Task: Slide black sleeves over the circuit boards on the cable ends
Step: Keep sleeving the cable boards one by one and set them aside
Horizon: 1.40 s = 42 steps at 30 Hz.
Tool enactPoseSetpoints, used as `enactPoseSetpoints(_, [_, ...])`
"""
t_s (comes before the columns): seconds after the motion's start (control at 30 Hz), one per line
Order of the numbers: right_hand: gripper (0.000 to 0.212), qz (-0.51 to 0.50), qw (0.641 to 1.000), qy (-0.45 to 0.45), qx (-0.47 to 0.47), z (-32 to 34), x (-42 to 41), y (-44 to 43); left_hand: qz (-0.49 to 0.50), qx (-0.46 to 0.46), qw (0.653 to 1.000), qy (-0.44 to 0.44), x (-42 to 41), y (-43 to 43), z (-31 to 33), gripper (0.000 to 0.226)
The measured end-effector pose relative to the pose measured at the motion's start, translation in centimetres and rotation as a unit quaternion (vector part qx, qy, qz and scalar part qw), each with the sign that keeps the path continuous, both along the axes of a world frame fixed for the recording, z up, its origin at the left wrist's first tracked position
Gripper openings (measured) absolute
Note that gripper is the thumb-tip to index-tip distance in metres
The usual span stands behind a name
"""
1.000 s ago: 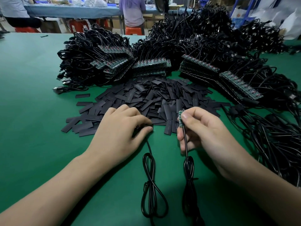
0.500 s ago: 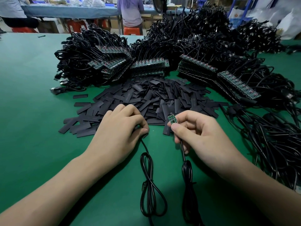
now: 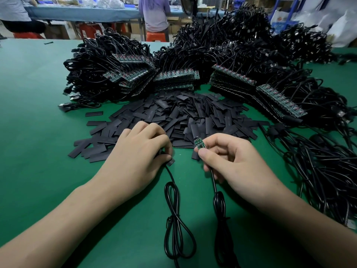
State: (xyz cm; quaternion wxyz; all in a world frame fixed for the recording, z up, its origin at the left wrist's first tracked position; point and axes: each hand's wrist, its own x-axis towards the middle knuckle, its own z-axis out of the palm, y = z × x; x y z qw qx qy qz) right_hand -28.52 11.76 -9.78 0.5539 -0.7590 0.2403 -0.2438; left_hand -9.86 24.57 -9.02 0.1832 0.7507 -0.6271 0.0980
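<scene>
My right hand (image 3: 229, 161) pinches a small green circuit board (image 3: 199, 142) at the end of a black cable (image 3: 220, 206), the board tilted up and to the left. My left hand (image 3: 139, 157) is curled palm-down over the end of a second black cable (image 3: 173, 209); a black sleeve (image 3: 171, 162) peeks out under its fingertips, and what lies under the palm is hidden. A loose heap of flat black sleeves (image 3: 179, 115) lies just beyond both hands.
Bundles of black cables with rows of green boards (image 3: 173, 76) are piled behind the sleeves, and more cables (image 3: 318, 161) spread along the right. The green table mat (image 3: 38, 132) stretches left. A person (image 3: 154, 14) stands at a far table.
My right hand has turned the board from edge-on to face-up and shifted it slightly left. My left hand has curled tighter over its cable end, staying in place.
</scene>
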Motion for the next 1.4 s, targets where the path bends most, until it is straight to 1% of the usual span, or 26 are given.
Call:
enactPoseSetpoints(0.07, [0.011,0.001,1.000,-0.001,-0.011,-0.1,-0.1,-0.1,-0.017,-0.025,1.000,0.002,-0.2,0.0,0.0,0.005])
enactPoseSetpoints(0.13, [0.013,0.000,1.000,0.000,-0.023,-0.2,-0.1,-0.1,-0.039,-0.057,0.997,0.030,-0.5,-0.2,-0.1,0.005])
enactPoseSetpoints(0.17, [0.011,-0.003,1.000,0.000,-0.027,-0.2,-0.1,-0.1,-0.048,-0.078,0.994,0.066,-0.7,-0.3,-0.2,0.005])
enactPoseSetpoints(0.23, [0.009,-0.006,1.000,-0.003,-0.030,-0.2,-0.1,-0.2,-0.061,-0.117,0.977,0.169,-1.3,-0.4,-0.1,0.009])
enactPoseSetpoints(0.3, [0.020,-0.003,0.999,0.001,-0.036,-0.1,-0.2,-0.1,-0.081,-0.124,0.950,0.276,-1.8,-0.3,-0.2,0.011])
enactPoseSetpoints(0.37, [0.033,0.005,0.999,0.020,-0.039,0.0,-0.2,0.0,-0.097,-0.112,0.919,0.364,-2.2,-0.3,-0.2,0.007])
enactPoseSetpoints(0.43, [0.035,0.013,0.999,0.035,-0.024,0.1,-0.2,0.1,-0.097,-0.117,0.900,0.409,-2.4,-0.4,-0.3,0.003])
enactPoseSetpoints(0.47, [0.033,0.015,0.999,0.038,-0.013,0.1,-0.3,0.1,-0.093,-0.124,0.900,0.407,-2.5,-0.4,-0.4,0.005])
enactPoseSetpoints(0.5, [0.030,0.014,0.999,0.038,-0.003,0.2,-0.3,0.0,-0.092,-0.131,0.911,0.380,-2.5,-0.4,-0.4,0.009])
enactPoseSetpoints(0.57, [0.027,0.007,0.999,0.030,0.015,0.3,-0.3,-0.1,-0.097,-0.141,0.948,0.269,-2.4,-0.1,-0.1,0.025])
enactPoseSetpoints(0.6, [0.027,0.006,0.999,0.026,0.024,0.4,-0.3,-0.1,-0.102,-0.146,0.960,0.218,-2.4,-0.1,0.0,0.031])
enactPoseSetpoints(0.63, [0.028,0.007,0.999,0.024,0.032,0.5,-0.3,-0.1,-0.105,-0.151,0.965,0.185,-2.3,0.0,0.0,0.032])
enactPoseSetpoints(0.7, [0.029,0.016,0.999,0.031,0.036,0.6,-0.3,0.0,-0.103,-0.167,0.968,0.155,-2.2,0.1,0.1,0.027])
enactPoseSetpoints(0.8, [0.034,0.027,0.998,0.050,-0.004,0.7,-0.2,0.1,-0.091,-0.188,0.964,0.166,-2.1,0.1,0.3,0.022])
enactPoseSetpoints(0.9, [0.032,0.043,0.998,0.038,0.028,1.0,-0.1,0.0,-0.069,-0.204,0.956,0.197,-1.8,0.2,0.4,0.021])
enactPoseSetpoints(1.07, [0.009,0.060,0.997,0.021,0.035,1.2,-0.5,-0.2,-0.054,-0.198,0.951,0.231,-1.6,0.2,0.4,0.020])
enactPoseSetpoints(1.1, [0.008,0.061,0.997,0.015,0.037,1.3,-0.5,-0.2,-0.053,-0.196,0.951,0.235,-1.6,0.2,0.4,0.020])
enactPoseSetpoints(1.4, [0.010,0.068,0.996,0.004,0.064,1.1,-0.8,-0.4,-0.063,-0.179,0.946,0.263,-1.3,0.1,0.1,0.019])
